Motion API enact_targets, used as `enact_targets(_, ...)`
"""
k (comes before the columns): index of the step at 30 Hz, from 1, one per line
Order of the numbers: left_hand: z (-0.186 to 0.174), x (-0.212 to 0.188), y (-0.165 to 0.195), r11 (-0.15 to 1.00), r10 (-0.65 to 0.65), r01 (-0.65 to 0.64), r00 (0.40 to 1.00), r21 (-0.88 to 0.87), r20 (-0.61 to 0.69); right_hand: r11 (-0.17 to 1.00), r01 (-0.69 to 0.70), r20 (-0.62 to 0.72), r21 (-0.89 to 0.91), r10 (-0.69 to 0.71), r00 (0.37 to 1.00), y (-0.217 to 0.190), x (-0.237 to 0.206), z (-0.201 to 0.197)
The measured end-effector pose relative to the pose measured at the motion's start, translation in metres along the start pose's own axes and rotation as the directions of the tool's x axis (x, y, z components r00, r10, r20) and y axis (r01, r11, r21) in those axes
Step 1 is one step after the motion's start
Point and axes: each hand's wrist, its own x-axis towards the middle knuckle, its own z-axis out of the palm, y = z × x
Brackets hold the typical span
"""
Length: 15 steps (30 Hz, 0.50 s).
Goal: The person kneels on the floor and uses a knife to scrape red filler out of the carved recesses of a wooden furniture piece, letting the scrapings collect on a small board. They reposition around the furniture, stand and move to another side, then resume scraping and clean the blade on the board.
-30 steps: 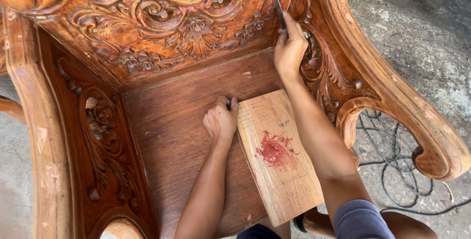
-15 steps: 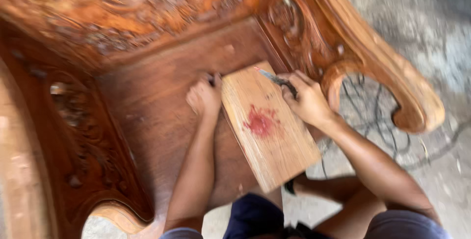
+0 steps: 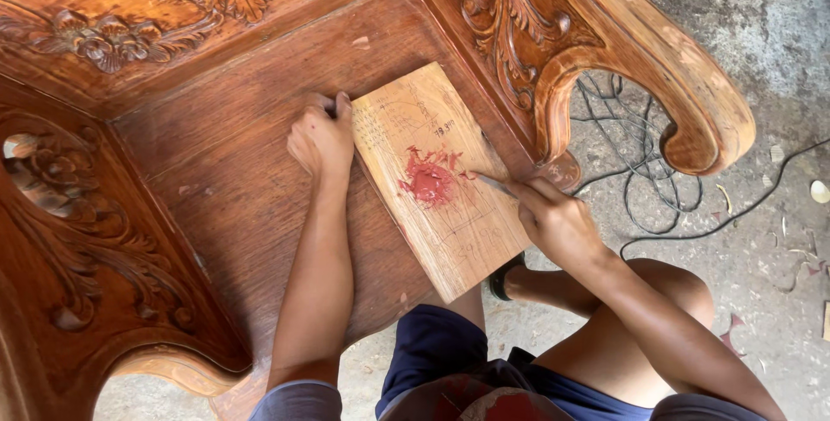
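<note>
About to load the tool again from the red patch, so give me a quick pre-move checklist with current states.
1. Board lies flat on the chair seat: ok.
2. Left hand braces the board's upper left edge: ok.
3. Right hand grips the thin tool: ok.
4. Tool tip at the red paste patch: ok, at its right edge.
5. Paste left on the tip: cannot tell.
6. Cables on the floor, apart from both hands: ok.
</note>
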Motion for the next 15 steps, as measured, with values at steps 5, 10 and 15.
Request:
enact_targets(5,0.001,0.001,-0.002,1.000,0.012,-0.012,1.000,-0.012,0.015,0.999,-0.006,0.032,-0.047,0.007,0.999,-0.008,-0.010,0.013)
enact_targets(10,0.003,-0.001,-0.005,1.000,0.011,-0.011,1.000,-0.017,0.007,0.966,0.107,0.115,-0.237,-0.082,0.990,-0.002,-0.011,0.011)
enact_targets(15,0.001,0.001,-0.004,0.999,-0.025,0.026,0.997,-0.018,0.073,0.928,0.164,0.132,-0.336,-0.126,0.983,-0.002,-0.013,-0.002)
